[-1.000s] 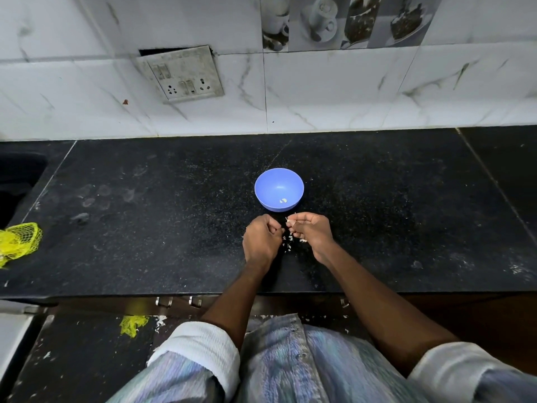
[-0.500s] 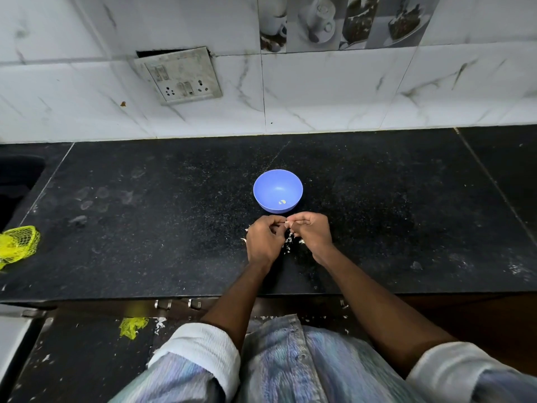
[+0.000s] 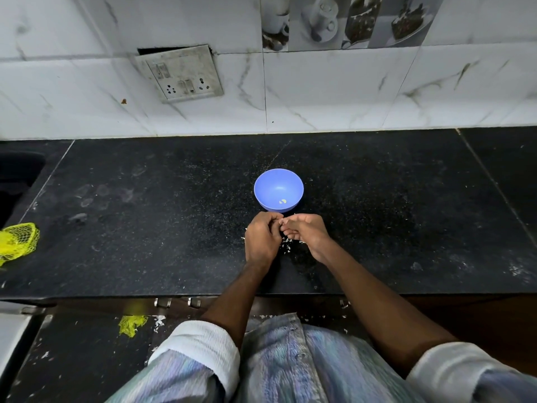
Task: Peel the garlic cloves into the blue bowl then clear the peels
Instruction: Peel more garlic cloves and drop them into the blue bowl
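The blue bowl stands on the black counter with a small peeled garlic piece at its bottom. Just in front of the bowl, my left hand and my right hand meet, fingers curled and fingertips together. They pinch a garlic clove that is almost wholly hidden by the fingers. White garlic peels lie scattered on the counter under and between my hands.
The black granite counter runs to a tiled wall with a switch plate. A yellow net bag lies at the left edge near a dark sink. Another yellow net scrap lies on the floor.
My hands have drawn together and shifted slightly towards the bowl; the fingertips now touch around the clove. The bowl has not moved.
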Motion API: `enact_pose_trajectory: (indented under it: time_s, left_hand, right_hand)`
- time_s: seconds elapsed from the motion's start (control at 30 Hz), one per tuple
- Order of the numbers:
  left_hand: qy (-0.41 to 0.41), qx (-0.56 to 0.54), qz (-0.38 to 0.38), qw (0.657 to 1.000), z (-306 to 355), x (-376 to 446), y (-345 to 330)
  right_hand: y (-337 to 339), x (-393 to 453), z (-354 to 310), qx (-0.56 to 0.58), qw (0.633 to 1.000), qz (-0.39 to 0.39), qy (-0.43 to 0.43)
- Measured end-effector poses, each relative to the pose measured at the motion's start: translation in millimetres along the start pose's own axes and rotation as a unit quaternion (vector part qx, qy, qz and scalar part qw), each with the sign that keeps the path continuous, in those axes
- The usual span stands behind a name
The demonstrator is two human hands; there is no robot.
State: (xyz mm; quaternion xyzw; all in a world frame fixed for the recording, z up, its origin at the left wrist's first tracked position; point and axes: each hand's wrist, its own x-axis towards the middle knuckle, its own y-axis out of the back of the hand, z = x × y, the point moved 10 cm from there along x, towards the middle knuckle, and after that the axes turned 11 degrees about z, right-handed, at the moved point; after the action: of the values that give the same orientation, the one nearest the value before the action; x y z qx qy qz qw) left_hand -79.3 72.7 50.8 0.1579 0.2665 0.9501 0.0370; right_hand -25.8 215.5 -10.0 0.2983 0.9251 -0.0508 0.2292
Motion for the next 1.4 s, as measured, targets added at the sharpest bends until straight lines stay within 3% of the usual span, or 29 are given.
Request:
enact_pose_trajectory:
  time_s: [0.13,0.4,0.5,0.6,0.67,0.73,0.9,1.07,1.13,1.27,1.4]
  left_hand:
    - [-0.012,-0.018,-0.019,1.000,-1,-2,-4]
    - [-0.033,-0.012,-0.056,0.998,-5,-7,-7]
    - [0.033,-0.052,-0.044,0.997,-17,-5,-10]
    - [0.164,-0.117,-0.052,0.978,-37,-8,-23]
    - [0.200,-0.143,-0.051,0.968,-46,-10,-28]
    - [0.156,-0.126,-0.050,0.978,-39,-8,-22]
    - [-0.100,-0.033,-0.050,0.993,10,-5,-3]
    - [-0.179,0.044,-0.071,0.980,12,-9,-7]
    - [-0.132,0.010,-0.066,0.989,4,-7,-7]
    - [0.083,-0.111,-0.067,0.988,-28,-2,-15]
    - [0.143,-0.136,-0.084,0.977,-39,-7,-28]
  right_hand:
    - [6,0,-1,-0.009,1.000,0.029,0.005]
    - [4,-4,-3,-0.120,0.992,-0.002,0.049]
    - [1,-5,-9,-0.132,0.986,0.012,0.101]
    - [1,-7,-20,-0.163,0.972,0.036,0.166]
    - [0,-9,-25,-0.184,0.965,0.031,0.182]
    - [-1,-8,-24,-0.191,0.968,0.008,0.161]
    - [-2,-6,-7,-0.124,0.991,-0.044,0.029]
    - [-5,-8,-2,-0.132,0.988,-0.077,0.016]
    - [-5,-8,-4,-0.143,0.987,-0.071,0.030]
    - [-4,-5,-12,-0.141,0.987,-0.037,0.066]
    - [-3,-3,-9,-0.164,0.984,-0.026,0.071]
